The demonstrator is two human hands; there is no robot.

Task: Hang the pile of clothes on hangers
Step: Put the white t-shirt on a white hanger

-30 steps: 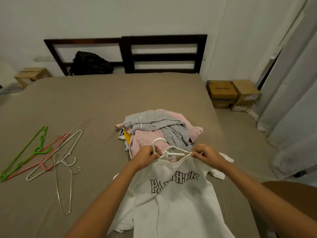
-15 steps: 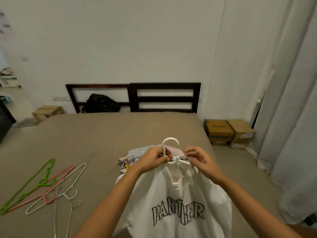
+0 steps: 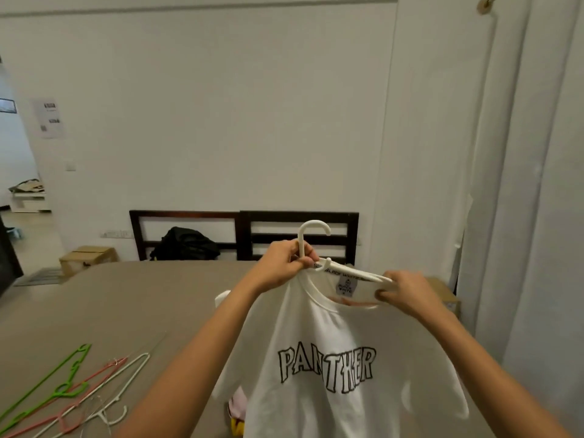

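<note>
Head view takes in two containers, both past the bed. One cardboard box sits on the floor at the far left corner with its flaps closed. A second cardboard box at the far right is mostly hidden behind our right hand. We cannot see into either. A black bag slumps against the dark headboard, and its contents are not visible.

We hold the white T-shirt up in the air over the bed, printed front toward us. It hangs on a white hanger whose hook stands upright above the collar. Our left hand is raised, with the forearm reaching up from the lower left. Its grip is closed round the hanger's neck just under the hook, with collar fabric bunched beneath the fingers. Our right hand sits a little lower, its grip pinching the shirt's collar at the far end of the hanger's arm, thumb under the fabric. That arm slopes down from the left hand to the right hand across the open neck, where the label shows.

Most of the pile of clothes is hidden behind the shirt; only a pink piece and a yellow scrap show at its lower left edge. On the bed to the left lie a green hanger, a pink hanger, a spare white hanger and a thin wire hanger, overlapping one another.
</note>
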